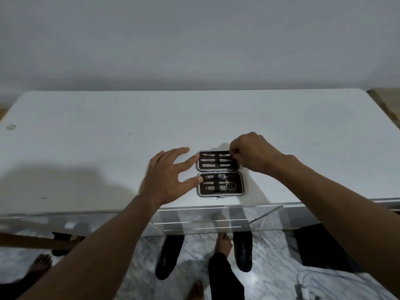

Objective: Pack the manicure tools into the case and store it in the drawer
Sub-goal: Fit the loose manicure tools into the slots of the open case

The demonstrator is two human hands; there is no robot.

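Note:
A small dark manicure case (219, 173) lies open flat on the white table (108, 148), near its front edge. Its far half holds slim metal tools under elastic straps; its near half holds scissors (227, 182) and nail clippers. My left hand (166, 180) rests spread beside the case, with forefinger and thumb touching its left edge. My right hand (251, 153) pinches the end of a thin metal tool (226, 156) at the far half's right side.
A mirrored drawer front (216, 219) sits shut under the table edge, below the case. Feet and black shoes stand on the marble floor (270, 267) below. A white cable lies on the floor at lower right. A plain wall rises behind the table.

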